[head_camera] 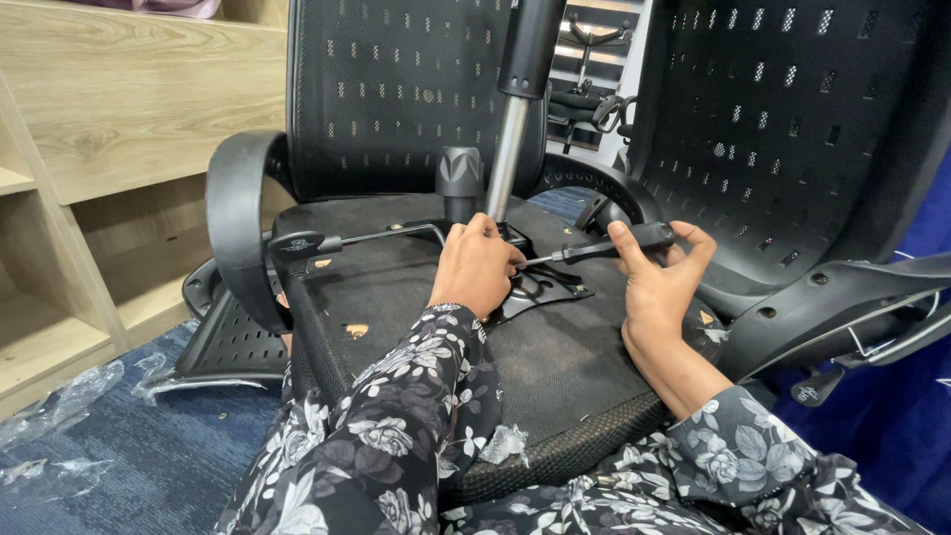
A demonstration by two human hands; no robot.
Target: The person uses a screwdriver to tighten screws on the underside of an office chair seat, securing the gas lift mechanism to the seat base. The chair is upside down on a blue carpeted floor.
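Note:
An upside-down black office chair seat (396,297) lies in front of me, its black metal mechanism plate (543,287) on top and a gas lift cylinder (510,139) rising from it. My right hand (659,282) grips the black handle of a screwdriver (604,245), whose shaft points left toward the plate. My left hand (477,266) rests on the plate at the screwdriver's tip, fingers curled down; whether it holds anything is hidden. Both sleeves are dark with a floral print.
A black lever (337,241) sticks out left from the mechanism. An armrest loop (238,223) curves at the left. Mesh chair backs (396,89) (783,109) stand behind. Wooden shelving (89,178) is at the left, plastic wrap (59,406) on blue carpet.

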